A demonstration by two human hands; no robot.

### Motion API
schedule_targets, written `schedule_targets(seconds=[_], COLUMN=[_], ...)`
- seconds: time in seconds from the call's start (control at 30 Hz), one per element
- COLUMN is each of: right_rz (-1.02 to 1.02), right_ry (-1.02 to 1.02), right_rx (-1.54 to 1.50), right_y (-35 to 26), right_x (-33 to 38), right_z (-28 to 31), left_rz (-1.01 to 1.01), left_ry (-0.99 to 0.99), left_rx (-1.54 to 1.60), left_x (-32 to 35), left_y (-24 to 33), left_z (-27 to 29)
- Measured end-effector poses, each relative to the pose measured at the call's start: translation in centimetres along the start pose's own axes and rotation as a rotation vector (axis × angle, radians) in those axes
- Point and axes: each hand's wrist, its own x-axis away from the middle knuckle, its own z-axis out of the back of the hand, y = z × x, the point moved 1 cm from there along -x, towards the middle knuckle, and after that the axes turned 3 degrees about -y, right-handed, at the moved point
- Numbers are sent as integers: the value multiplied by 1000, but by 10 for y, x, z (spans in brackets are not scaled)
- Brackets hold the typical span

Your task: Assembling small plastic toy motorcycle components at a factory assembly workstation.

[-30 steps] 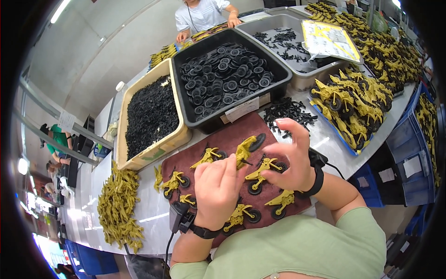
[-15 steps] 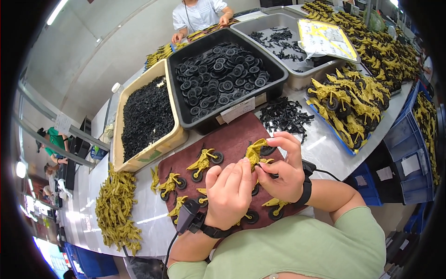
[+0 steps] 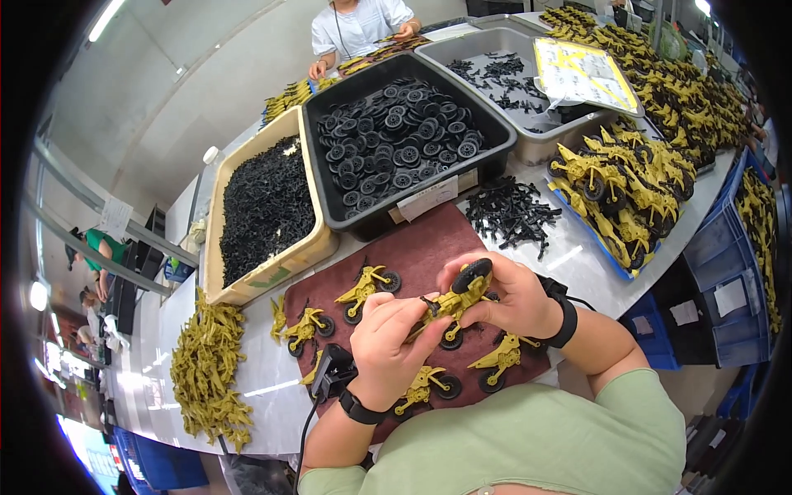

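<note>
Both hands hold a yellow toy motorcycle [image 3: 451, 304] above a maroon cloth [image 3: 392, 252]. Its black wheel [image 3: 472, 275] points up and away from me. My left hand [image 3: 389, 340] is closed on the end nearer it, where a small black part shows by the fingertips. Around the wheel end, the fingers of my right hand [image 3: 516, 299] are wrapped. On the cloth beneath and beside my hands lie several more yellow motorcycles, among them one at the left [image 3: 305, 325] and another at the right [image 3: 498, 358], each with black wheels.
A cream bin [image 3: 216, 247] of small black parts, a black bin [image 3: 367, 221] of wheels and a grey bin [image 3: 528, 147] stand beyond the cloth. Yellow pieces [image 3: 206, 371] are heaped at left. Loose black parts [image 3: 513, 213] and a tray of motorcycles [image 3: 619, 190] lie right. A person [image 3: 355, 33] sits opposite.
The motorcycle has been turned in my hands, so its wheel now faces up. My right hand has lowered and closed around it; my left hand has tilted.
</note>
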Motion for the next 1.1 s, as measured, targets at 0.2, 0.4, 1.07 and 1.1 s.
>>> schedule_targets(seconds=[0.2, 0.4, 1.07, 1.1], right_rz=[207, 183, -329, -283], right_ry=[-13, 29, -119, -54], right_rx=[288, 332, -579, -479], right_y=[-11, -6, 8, 6], right_x=[-7, -4, -8, -8], right_z=[-6, -10, 0, 1], left_rz=[51, 43, -280, -199], left_ry=[-56, 5, 138, 83], left_rx=[-28, -187, -517, -495], left_x=[2, 8, 8, 11], left_y=[-1, -2, -12, -15], left_z=[-1, -11, -2, -2])
